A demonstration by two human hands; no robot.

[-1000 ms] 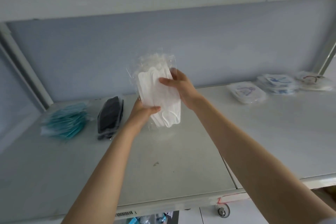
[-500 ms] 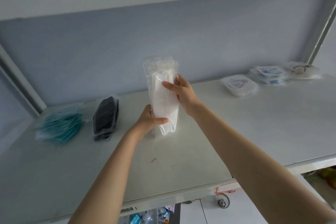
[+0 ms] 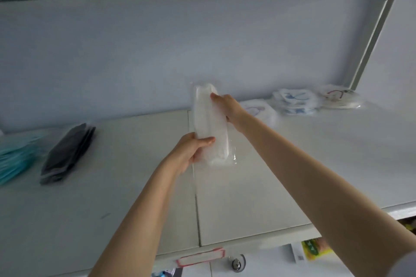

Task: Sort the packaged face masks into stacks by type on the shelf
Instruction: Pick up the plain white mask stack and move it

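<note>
One mask pack (image 3: 207,119), seemingly upright, between hands (image 3: 189,153) (image 3: 227,106)

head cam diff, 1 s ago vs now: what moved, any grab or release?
The white mask pack has turned from broad face toward the camera to nearly edge-on. No grab or release: the left hand still holds its lower end, the right hand its upper end. The teal stack, black stack and printed packs lie on the shelf as before.
</note>
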